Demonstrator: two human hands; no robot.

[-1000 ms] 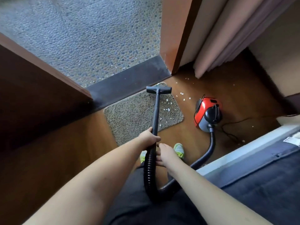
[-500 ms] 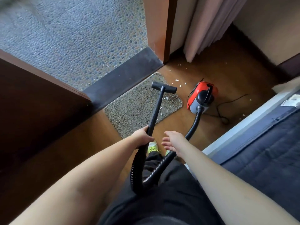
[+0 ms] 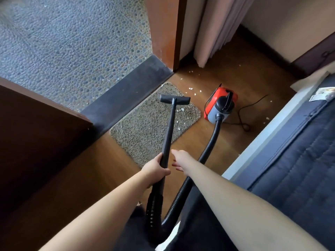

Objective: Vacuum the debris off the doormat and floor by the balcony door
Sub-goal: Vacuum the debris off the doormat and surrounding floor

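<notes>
A speckled grey doormat [image 3: 145, 131] lies on the wooden floor by the dark door threshold [image 3: 126, 95]. White debris bits [image 3: 180, 110] sit on the mat's right part, and more debris [image 3: 192, 89] is scattered on the floor beyond it. My left hand [image 3: 155, 169] grips the black vacuum wand [image 3: 170, 127], whose nozzle head [image 3: 175, 99] rests on the mat's far end. My right hand [image 3: 181, 158] hovers beside the wand with straight fingers, holding nothing.
The red and grey vacuum canister [image 3: 220, 105] stands right of the mat, its ribbed hose [image 3: 208, 151] looping back to me and its cord [image 3: 244, 122] trailing right. A dark mattress [image 3: 299, 160] fills the right; a curtain [image 3: 213, 29] and door frame [image 3: 163, 33] stand behind.
My right hand has let go of the hose and wand and moved off to the right. The nozzle has slid a little along the mat's far end.
</notes>
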